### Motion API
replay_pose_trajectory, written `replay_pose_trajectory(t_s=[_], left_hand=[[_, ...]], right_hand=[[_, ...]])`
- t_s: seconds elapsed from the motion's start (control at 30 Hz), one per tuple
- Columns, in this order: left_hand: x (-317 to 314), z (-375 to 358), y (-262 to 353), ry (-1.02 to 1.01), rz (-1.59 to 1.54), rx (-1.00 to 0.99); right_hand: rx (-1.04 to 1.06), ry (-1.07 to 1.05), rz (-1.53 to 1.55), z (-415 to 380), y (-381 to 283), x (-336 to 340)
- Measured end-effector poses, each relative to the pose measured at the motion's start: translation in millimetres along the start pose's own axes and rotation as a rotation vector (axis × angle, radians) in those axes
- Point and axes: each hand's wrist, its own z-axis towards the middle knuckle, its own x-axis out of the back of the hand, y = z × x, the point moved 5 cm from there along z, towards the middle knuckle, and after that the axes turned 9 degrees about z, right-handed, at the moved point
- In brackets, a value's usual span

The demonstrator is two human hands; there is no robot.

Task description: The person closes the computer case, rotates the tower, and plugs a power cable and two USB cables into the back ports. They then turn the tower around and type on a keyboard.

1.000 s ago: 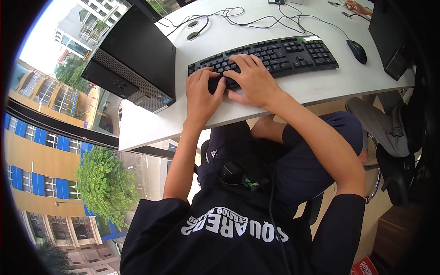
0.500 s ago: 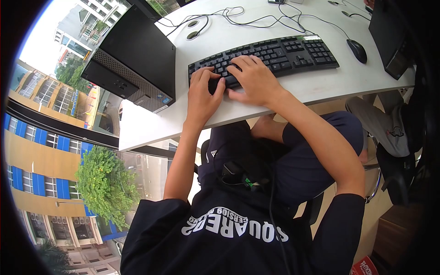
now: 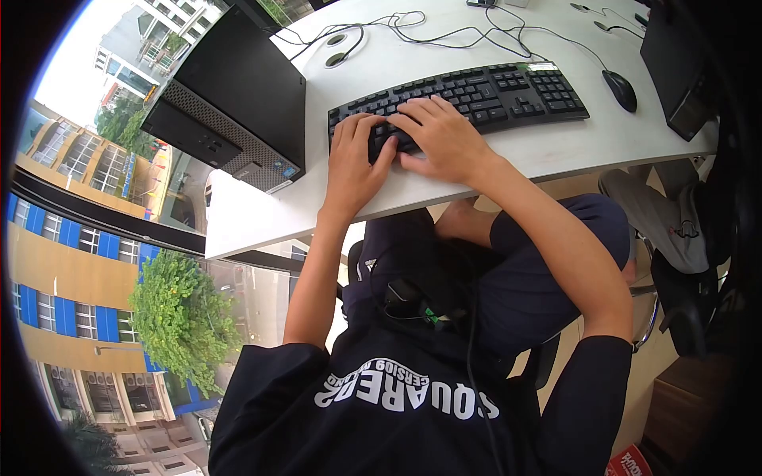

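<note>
A black keyboard (image 3: 508, 95) lies at a slant on the white desk (image 3: 556, 151). My left hand (image 3: 355, 163) rests on its left end, fingers apart and curved over the keys, with the thumb near the front edge. Just to the right, my right hand (image 3: 440, 143) lies over the left-middle keys, its fingers spread and its thumb pointing toward my left hand. Neither hand holds anything. The fingertips of both hands touch or hover just over the keys; which of the two I cannot tell.
A black computer tower (image 3: 238, 95) stands left of the keyboard, beside the window. A black mouse (image 3: 619, 90) lies to the right, near a dark device (image 3: 675, 71). Loose cables (image 3: 476, 33) run across the back of the desk. A grey-clothed leg (image 3: 659, 214) shows at the right.
The fingers of both hands have shifted slightly on the keys. My right thumb has moved a little up and to the right, closer to the keyboard's front edge.
</note>
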Motion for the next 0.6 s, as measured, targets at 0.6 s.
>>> replay_pose_trajectory(t_s=[0.6], left_hand=[[-2.7, -2.0, -3.4, -0.004, -0.03, 0.039]], right_hand=[[-0.016, -0.086, 0.008, 2.0, 2.5, 1.1]])
